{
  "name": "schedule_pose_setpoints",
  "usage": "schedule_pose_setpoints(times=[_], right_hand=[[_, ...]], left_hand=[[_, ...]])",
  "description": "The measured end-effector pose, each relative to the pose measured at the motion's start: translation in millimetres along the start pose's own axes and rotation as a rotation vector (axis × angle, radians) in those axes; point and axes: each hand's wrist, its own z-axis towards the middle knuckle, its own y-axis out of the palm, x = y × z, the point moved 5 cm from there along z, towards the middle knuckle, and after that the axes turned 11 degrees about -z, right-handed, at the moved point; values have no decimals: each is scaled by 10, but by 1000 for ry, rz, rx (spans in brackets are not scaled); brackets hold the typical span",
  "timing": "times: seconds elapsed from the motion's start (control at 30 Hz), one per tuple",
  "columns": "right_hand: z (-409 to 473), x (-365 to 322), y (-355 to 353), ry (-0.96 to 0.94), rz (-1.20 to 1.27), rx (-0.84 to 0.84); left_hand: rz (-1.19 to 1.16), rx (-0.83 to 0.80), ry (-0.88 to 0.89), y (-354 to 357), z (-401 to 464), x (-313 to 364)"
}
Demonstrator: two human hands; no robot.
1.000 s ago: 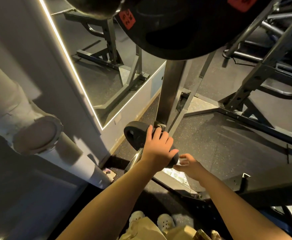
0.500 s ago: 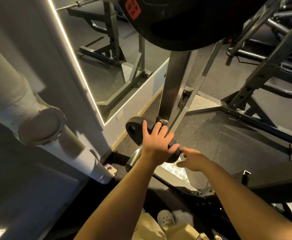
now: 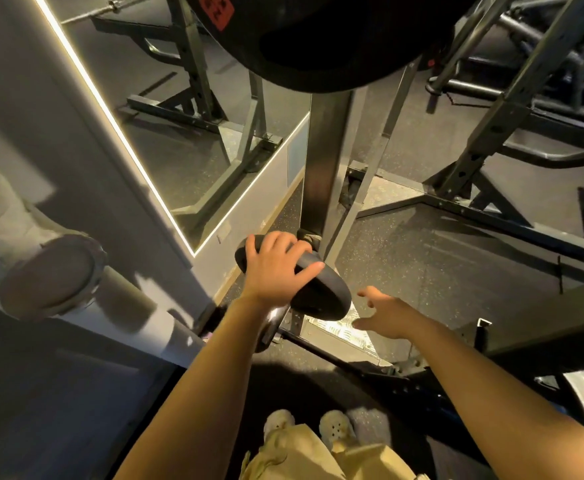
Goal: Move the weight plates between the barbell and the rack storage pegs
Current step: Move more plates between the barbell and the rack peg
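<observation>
The left hand grips the small black weight plate, its fingers curled over the far rim and the thumb lying across the near face. The plate sits on a chrome storage peg low on the rack upright, near the floor. The right hand hovers just beside the plate's right edge, fingers spread, released and holding nothing. A large black plate hangs overhead.
</observation>
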Motion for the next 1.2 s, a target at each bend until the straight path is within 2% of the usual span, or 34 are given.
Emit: schedule_pose_setpoints(times=[0.1,0.17,0.27,0.37,0.47,0.53,0.63,0.7,0.77,0.9,1.0,1.07,1.13,1.2], right_hand=[[38,-106,-11,-22,29,11],[56,-193,20,-43,81,10],[41,-270,44,-63,43,167],[36,-329,7,-116,-57,322],[-6,-485,-58,-195,-154,350],[-45,-592,-135,-217,-266,402],[-65,-774,-256,-199,-389,421],[-58,-900,-338,-169,-420,395],[-45,-1019,-416,-135,-427,397],[-46,-1238,-481,-160,-310,469],[-31,-1240,-363,-233,-147,515],[-83,-1169,-240,-320,-158,646],[-114,-990,-112,-338,-215,752],[-107,-796,-22,-294,-159,754]], left_hand=[[-261,-135,-122,-55,86,-344],[-562,-208,-247,-96,86,-612],[-814,-253,-333,-168,5,-801],[-810,-268,-397,-174,-37,-876],[-695,-131,-455,-188,26,-884],[-624,-37,-373,-229,69,-698],[-513,-37,-222,-137,24,-389],[-465,-13,-199,-8,-40,-354],[-523,37,-273,19,-87,-416],[-625,-26,-389,50,-30,-707],[-714,-174,-473,71,29,-893],[-790,-228,-522,90,1,-969],[-804,-215,-520,112,-15,-1034],[-797,-192,-539,96,-9,-1054]])
